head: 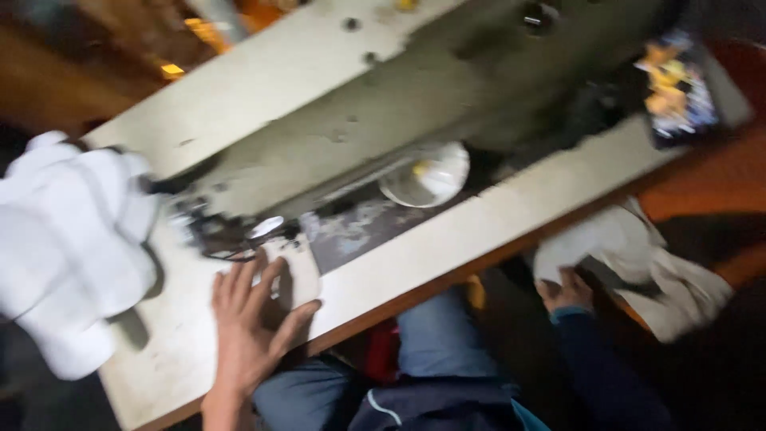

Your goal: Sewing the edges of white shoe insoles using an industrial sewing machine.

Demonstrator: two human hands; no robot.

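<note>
My left hand [249, 323] lies flat with spread fingers on the pale tabletop [447, 239], its fingertips on a small white piece of cloth [294, 275] beside the needle area [231, 231] of a grey sewing machine [415, 112]. My right hand [565, 291], in a dark blue sleeve, is below the table's edge on the right and grips a bundle of white fabric [630, 263]. The picture is blurred by motion.
A heap of white fabric [72, 239] lies at the table's left end. A round white dish-like object [427, 175] sits by the machine's base. A dark flat object with colourful print [678, 88] is at the upper right. My blue-trousered knees [439, 335] are under the table.
</note>
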